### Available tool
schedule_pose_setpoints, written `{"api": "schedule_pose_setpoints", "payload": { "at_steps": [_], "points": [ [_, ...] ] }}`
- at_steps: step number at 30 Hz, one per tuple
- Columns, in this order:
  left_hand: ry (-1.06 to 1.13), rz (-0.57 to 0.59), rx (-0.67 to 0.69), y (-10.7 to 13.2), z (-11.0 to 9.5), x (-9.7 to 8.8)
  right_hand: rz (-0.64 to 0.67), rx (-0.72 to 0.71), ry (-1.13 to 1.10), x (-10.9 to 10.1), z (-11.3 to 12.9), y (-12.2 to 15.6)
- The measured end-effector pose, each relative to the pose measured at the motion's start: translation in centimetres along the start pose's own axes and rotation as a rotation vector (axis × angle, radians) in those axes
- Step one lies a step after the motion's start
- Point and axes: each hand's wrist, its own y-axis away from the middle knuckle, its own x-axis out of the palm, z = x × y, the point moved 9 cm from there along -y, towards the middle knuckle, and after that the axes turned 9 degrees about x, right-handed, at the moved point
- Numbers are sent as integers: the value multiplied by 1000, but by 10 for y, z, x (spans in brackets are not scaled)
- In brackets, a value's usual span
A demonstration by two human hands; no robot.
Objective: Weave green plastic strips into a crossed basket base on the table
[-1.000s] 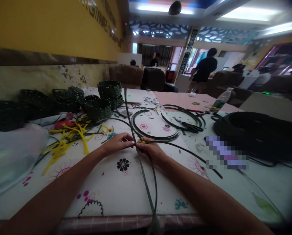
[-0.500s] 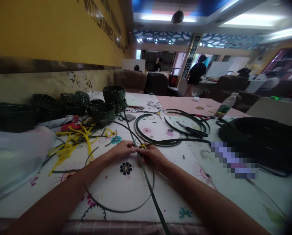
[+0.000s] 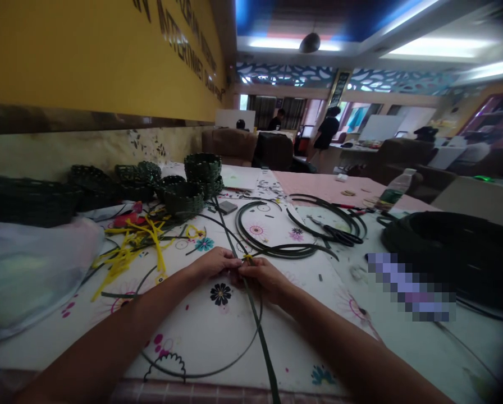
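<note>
1. Shorter now than in the earlier frame, the free end of the dark green plastic strip (image 3: pixel 255 320) stops just right of the grips.
2. Both grips are closed: the left grip (image 3: pixel 213 264) and right grip (image 3: pixel 262 279) pinch the strips fingertip to fingertip, apparently to keep the crossing from slipping.
3. A small yellow clip (image 3: pixel 247 257) sits at that crossing, just beyond the fingertips, seemingly holding the strips together.
4. Below the grips, a strip loop (image 3: pixel 201 375) lies slack on the floral worktop (image 3: pixel 108 336), leaving the crossing unstrained.
5. Ahead-right lie coiled strips (image 3: pixel 277 252) and black-handled scissors (image 3: pixel 339 235); ahead-left, yellow strips (image 3: pixel 150 241) and woven green baskets (image 3: pixel 184 199).
6. Further right sits a large strip coil (image 3: pixel 445 241).
</note>
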Motion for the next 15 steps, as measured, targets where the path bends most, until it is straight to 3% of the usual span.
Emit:
{"api": "schedule_pose_setpoints", "payload": {
  "at_steps": [15],
  "points": [
    [-9,-60,-31,-2,5,-3,68,39,-10,-4,-1,-1]
  ]
}}
